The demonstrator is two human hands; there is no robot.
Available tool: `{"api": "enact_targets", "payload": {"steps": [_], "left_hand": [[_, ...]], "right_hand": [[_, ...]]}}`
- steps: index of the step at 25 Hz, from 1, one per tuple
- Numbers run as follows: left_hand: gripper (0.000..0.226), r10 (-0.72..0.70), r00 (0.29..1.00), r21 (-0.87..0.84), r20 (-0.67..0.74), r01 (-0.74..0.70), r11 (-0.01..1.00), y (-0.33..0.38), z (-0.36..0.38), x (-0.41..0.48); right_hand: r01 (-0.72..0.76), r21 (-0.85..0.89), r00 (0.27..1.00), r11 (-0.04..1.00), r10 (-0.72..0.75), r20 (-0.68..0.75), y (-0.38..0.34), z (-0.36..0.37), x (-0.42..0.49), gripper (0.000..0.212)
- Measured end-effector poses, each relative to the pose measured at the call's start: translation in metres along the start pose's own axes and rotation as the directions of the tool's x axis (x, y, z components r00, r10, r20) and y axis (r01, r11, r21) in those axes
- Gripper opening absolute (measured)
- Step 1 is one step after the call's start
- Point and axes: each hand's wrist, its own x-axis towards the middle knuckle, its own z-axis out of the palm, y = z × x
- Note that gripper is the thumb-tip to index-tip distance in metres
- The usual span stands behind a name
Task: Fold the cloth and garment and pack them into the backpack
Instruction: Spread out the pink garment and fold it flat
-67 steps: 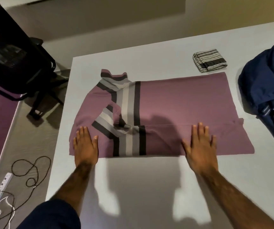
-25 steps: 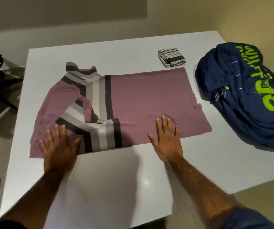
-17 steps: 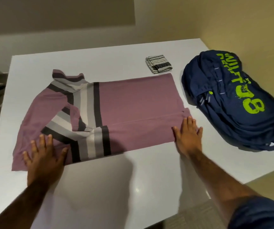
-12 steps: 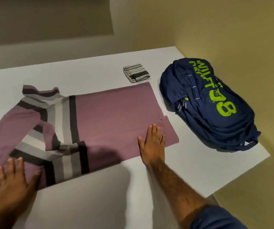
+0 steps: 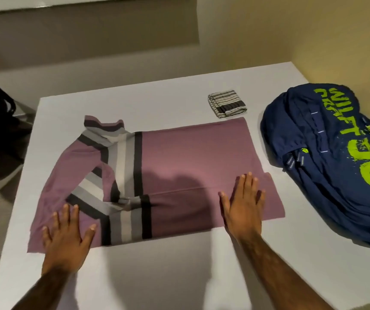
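Fingers of the left hand [image 5: 66, 233] lie straight and fanned wide, palm down on the near left corner of the garment [image 5: 190, 153], beside its striped bands. The right hand [image 5: 243, 206] is flat too, fingers straight and closer together with the thumb out to the side, pressing the near strip of fabric close to the hem end. Neither hand grips anything.

One garment is on the white table [image 5: 157, 276]: a mauve top laid sideways, collar end to the left, with bands of black, grey and white across the chest and sleeves. Its near long edge is folded over the body, leaving a straight crease between the two hands. No writing shows on it.

One folded cloth [image 5: 226, 104], white with thin dark stripes and one broad dark band, sits just beyond the garment's far right corner, apart from both hands.

One navy backpack [image 5: 327, 175] lies on the table's right side, near the hem. It carries lime-green print, upside down to the camera: two lines of capitals that cannot be read with certainty, then large splattered characters, one an 8, partly cut by the frame edge. Small grey zip pulls [image 5: 293, 162] hang on its left side.
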Motion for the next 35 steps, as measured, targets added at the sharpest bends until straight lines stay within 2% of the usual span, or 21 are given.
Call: {"api": "enact_targets", "payload": {"steps": [1,2,3,5,10,13,15,18,19,21,23,26,29,30,32,35], "left_hand": [[0.091,-0.002,1.0,0.01,-0.014,0.003,1.0,-0.002,-0.001,-0.001],[0.092,-0.008,1.0,0.02,-0.015,0.008,1.0,0.0,-0.005,-0.002],[0.092,-0.008,1.0,0.038,-0.001,0.008,0.999,-0.003,-0.003,0.0],[0.094,-0.011,1.0,0.074,0.003,0.011,0.997,-0.004,-0.003,0.001],[0.092,-0.039,0.999,0.066,-0.015,0.04,0.997,-0.004,-0.003,-0.002],[0.09,-0.042,0.999,0.045,0.002,0.042,0.998,-0.002,-0.005,-0.002],[0.086,-0.012,1.0,0.0,0.001,0.012,1.0,-0.001,-0.011,-0.003],[0.077,0.061,0.994,-0.103,-0.091,-0.07,0.992,-0.003,-0.031,0.006],[0.073,0.092,0.987,-0.107,-0.133,-0.107,0.988,-0.002,-0.04,0.018],[0.066,0.174,0.969,-0.09,-0.177,-0.192,0.977,0.001,-0.055,0.05],[0.058,0.28,0.948,-0.038,-0.152,-0.288,0.957,0.01,-0.068,0.083],[0.057,0.408,0.912,0.009,-0.055,-0.408,0.913,0.029,-0.081,0.119],[0.073,0.458,0.889,0.022,0.009,-0.458,0.889,0.04,-0.085,0.141],[0.073,0.485,0.874,0.046,0.032,-0.486,0.873,0.042,-0.085,0.148],[0.066,0.526,0.849,0.114,0.058,-0.529,0.841,0.047,-0.089,0.155],[0.038,0.549,0.835,0.255,0.039,-0.54,0.803,0.053,-0.099,0.159]], "right_hand": [[0.146,-0.016,0.987,0.989,-0.145,0.063,-0.013,0.008,-0.006,0.083],[0.234,-0.043,0.968,0.971,-0.228,0.105,-0.017,0.015,-0.01,0.085],[0.259,-0.08,0.962,0.963,-0.249,0.11,-0.013,0.021,-0.007,0.087],[0.202,-0.148,0.979,0.968,-0.194,0.067,0.007,0.025,0.006,0.089],[0.085,-0.144,0.996,0.986,-0.087,-0.004,0.035,0.005,0.04,0.085],[0.168,-0.083,0.984,0.982,-0.173,-0.05,-0.018,-0.002,0.027,0.068],[0.382,-0.011,0.923,0.924,-0.382,-0.041,-0.083,0.001,0.001,0.058],[0.727,0.042,0.687,0.686,-0.727,-0.02,-0.185,0.019,-0.046,0.061],[0.772,0.042,0.635,0.634,-0.773,-0.004,-0.213,0.023,-0.051,0.064],[0.791,0.051,0.606,0.61,-0.792,0.081,-0.254,0.023,-0.052,0.071],[0.778,0.043,0.613,0.626,-0.773,0.164,-0.274,0.022,-0.049,0.072],[0.772,-0.078,0.63,0.631,-0.744,0.222,-0.289,0.019,-0.039,0.046],[0.636,0.037,0.757,0.771,-0.633,0.163,-0.298,0.01,-0.027,0.012],[0.586,0.066,0.798,0.808,-0.589,0.127,-0.299,0.007,-0.024,0.008],[0.495,0.131,0.857,0.859,-0.507,0.086,-0.3,0.003,-0.02,0.011],[0.462,0.148,0.866,0.875,-0.481,0.14,-0.3,-0.006,-0.018,0.012]]}}
